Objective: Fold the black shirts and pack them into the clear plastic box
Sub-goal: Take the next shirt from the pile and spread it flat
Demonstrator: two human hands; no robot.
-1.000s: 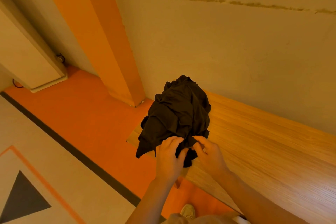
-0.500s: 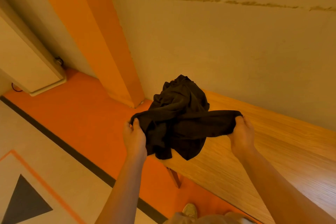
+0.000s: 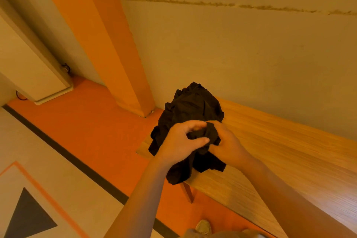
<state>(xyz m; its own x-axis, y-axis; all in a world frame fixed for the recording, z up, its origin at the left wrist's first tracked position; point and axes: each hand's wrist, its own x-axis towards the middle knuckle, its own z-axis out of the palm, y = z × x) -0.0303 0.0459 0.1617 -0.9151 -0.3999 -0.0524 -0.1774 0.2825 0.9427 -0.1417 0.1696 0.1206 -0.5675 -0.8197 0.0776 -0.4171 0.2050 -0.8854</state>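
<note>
Wooden table (image 3: 280, 152) stands against a plain wall, on an orange floor. On its corner lies a crumpled black shirt (image 3: 191, 106) — the left hand (image 3: 179, 141) and right hand (image 3: 226, 145) meet there, their fingers curled around bunched cloth.

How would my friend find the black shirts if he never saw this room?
Find the long wooden table against the pale wall. At its left end, near the orange pillar, sits a crumpled heap of black shirts; the left hand and right hand both grip cloth at its front. It is the only dark, soft thing on the table.
</note>
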